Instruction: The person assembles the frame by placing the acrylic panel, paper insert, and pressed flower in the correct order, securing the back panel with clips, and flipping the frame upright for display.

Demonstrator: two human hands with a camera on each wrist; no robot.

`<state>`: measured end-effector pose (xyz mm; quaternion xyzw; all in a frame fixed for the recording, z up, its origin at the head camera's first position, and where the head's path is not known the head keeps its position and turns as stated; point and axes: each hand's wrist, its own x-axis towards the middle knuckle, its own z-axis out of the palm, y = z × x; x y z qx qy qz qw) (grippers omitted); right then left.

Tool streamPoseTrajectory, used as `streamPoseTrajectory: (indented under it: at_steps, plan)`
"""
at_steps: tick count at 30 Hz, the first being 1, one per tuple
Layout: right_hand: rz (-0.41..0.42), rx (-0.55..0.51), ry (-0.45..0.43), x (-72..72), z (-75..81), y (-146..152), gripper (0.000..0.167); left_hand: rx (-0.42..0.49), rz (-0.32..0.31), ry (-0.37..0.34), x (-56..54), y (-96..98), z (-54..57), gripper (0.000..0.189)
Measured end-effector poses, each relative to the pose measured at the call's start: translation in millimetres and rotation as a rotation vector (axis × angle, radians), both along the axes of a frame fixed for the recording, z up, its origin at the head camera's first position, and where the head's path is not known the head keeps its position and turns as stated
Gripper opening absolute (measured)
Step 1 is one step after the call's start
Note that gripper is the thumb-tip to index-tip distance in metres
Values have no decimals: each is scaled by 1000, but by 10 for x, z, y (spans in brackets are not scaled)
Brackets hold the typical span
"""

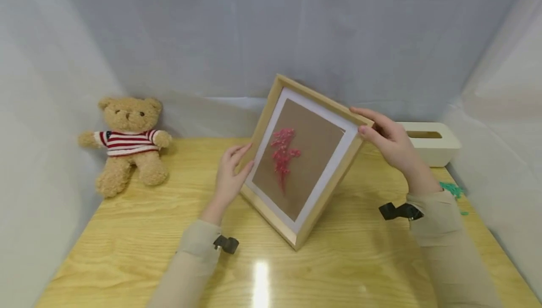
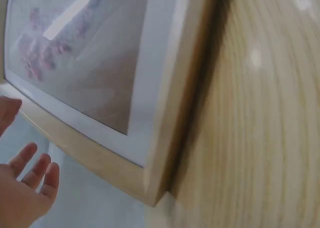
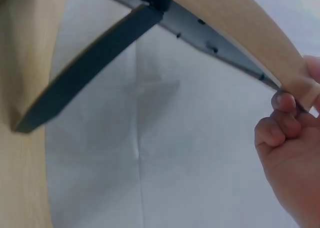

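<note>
In the head view a light wooden picture frame (image 1: pixel 326 204) stands tilted on one lower corner. Behind its glass, inside a white mat, is a pink dried flower sprig (image 1: pixel 282 153) on a brown ground. My right hand (image 1: pixel 391 141) grips the upper right corner, thumb on the front and fingers curled behind, as the right wrist view shows. At the left edge is my left hand (image 1: pixel 230 174), its thumb and index tips at the wood; the other fingers (image 2: pixel 36 172) are apart from it. A dark stand leg (image 3: pixel 90 63) is folded out from the frame's back.
A teddy bear (image 1: pixel 131 146) in a striped shirt sits at the back left of the wooden table (image 1: pixel 139 251). At the back right stands a white tissue box (image 1: pixel 440 150), with small green pieces (image 1: pixel 453 189) near it. Grey cloth (image 1: pixel 190 54) hangs behind the table.
</note>
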<state>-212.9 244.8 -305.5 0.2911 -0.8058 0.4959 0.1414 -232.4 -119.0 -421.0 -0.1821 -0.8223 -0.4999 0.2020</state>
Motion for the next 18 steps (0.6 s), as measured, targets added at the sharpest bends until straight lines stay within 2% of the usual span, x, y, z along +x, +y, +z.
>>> streamPoseTrajectory:
  at_steps: [3,8,10,12,14,18]
  plan:
    - [50,19,30,-94,29,55,42,55,-25,-46,-56,-34,-72,53]
    - [95,34,18,-278,109,67,40,200,-121,-275,-133,-117,-151,58]
    - [94,39,10,-324,155,52,39,241,-157,-339,-128,-113,-150,56]
    - [78,50,24,-362,192,22,38,254,-167,-327,-101,-82,-126,55]
    - [57,62,55,-390,212,-23,36,263,-165,-265,-65,-30,-100,53]
    - [-4,27,120,-457,178,-132,36,315,-104,-141,21,82,-88,50]
